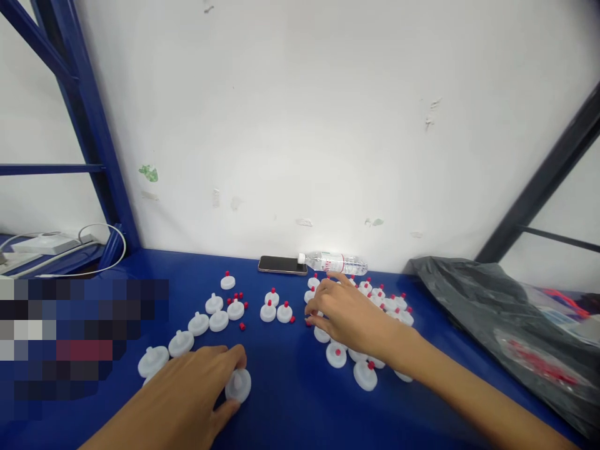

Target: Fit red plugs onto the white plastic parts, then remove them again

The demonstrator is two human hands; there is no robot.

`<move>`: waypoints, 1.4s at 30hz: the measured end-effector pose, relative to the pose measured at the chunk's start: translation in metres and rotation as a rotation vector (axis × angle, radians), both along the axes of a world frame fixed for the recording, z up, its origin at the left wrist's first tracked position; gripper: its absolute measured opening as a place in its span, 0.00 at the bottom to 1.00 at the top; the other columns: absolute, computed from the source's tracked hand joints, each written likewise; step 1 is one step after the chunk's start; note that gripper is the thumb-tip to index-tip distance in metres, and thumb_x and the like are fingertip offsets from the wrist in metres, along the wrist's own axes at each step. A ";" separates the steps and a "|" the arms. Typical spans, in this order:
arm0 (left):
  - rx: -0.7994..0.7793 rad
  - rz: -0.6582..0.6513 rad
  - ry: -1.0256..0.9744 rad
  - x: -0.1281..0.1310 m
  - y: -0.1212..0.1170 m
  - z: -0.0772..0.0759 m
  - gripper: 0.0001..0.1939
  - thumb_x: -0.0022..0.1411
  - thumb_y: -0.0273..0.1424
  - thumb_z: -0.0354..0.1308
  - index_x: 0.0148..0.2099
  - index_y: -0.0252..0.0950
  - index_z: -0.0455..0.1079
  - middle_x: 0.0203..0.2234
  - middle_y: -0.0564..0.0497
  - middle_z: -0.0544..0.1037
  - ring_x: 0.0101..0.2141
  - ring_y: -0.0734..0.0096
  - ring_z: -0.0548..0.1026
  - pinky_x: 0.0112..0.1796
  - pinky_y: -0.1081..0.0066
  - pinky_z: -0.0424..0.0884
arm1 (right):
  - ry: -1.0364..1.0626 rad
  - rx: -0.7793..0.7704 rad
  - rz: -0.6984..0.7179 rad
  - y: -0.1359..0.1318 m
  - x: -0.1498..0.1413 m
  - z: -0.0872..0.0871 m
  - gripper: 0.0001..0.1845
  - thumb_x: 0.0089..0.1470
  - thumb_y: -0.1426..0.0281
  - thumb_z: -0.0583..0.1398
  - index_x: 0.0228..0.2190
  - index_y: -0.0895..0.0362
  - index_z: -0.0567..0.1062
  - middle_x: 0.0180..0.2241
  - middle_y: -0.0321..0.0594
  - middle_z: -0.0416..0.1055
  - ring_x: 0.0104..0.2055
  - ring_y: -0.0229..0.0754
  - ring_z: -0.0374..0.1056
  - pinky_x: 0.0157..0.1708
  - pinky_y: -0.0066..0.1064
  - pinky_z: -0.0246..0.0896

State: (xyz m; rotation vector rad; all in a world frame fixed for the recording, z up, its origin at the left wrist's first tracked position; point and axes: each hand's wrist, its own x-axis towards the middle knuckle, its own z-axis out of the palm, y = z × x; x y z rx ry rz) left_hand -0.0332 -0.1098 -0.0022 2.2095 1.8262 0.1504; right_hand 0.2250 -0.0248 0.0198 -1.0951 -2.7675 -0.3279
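My left hand (201,384) grips a white round plastic piece (239,385) with a short central nozzle, between thumb and fingers at the near middle of the table. No red cap shows on that piece. Over on the right, my right hand (340,306) hangs above a cluster of similar white pieces (336,354), most topped with small red caps. Its fingers are curled but apart, and a small red cap (308,324) shows right at the thumb tip. Whether the thumb touches that cap I cannot tell. My hand and forearm hide part of the cluster.
White pieces without red caps (181,342) form a row at left. Loose red caps (242,326) lie near its far end. Three capped pieces (284,312) stand mid-table. A phone (282,265) and a bottle (335,262) lie by the wall. A dark plastic bag (469,306) covers the right.
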 end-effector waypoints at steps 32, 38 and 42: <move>0.125 -0.218 -0.019 0.028 0.007 -0.009 0.16 0.70 0.36 0.46 0.48 0.43 0.74 0.44 0.47 0.78 0.42 0.58 0.78 0.42 0.61 0.70 | 0.558 -0.382 0.236 -0.034 -0.016 0.010 0.02 0.58 0.69 0.68 0.35 0.52 0.80 0.34 0.30 0.80 0.37 0.38 0.71 0.49 0.34 0.58; 0.140 -0.239 0.007 0.028 0.006 -0.015 0.12 0.69 0.38 0.50 0.43 0.41 0.73 0.39 0.49 0.79 0.38 0.60 0.79 0.36 0.65 0.67 | 0.570 -0.426 0.241 -0.036 -0.016 0.010 0.02 0.57 0.70 0.68 0.35 0.53 0.80 0.34 0.29 0.79 0.38 0.36 0.69 0.49 0.31 0.59; 0.105 -0.217 -0.001 0.029 0.005 -0.011 0.13 0.70 0.37 0.48 0.42 0.41 0.73 0.38 0.49 0.80 0.39 0.59 0.79 0.36 0.64 0.66 | 0.554 -0.449 0.272 -0.037 -0.017 0.011 0.02 0.57 0.71 0.69 0.34 0.53 0.81 0.34 0.29 0.80 0.38 0.36 0.70 0.52 0.32 0.58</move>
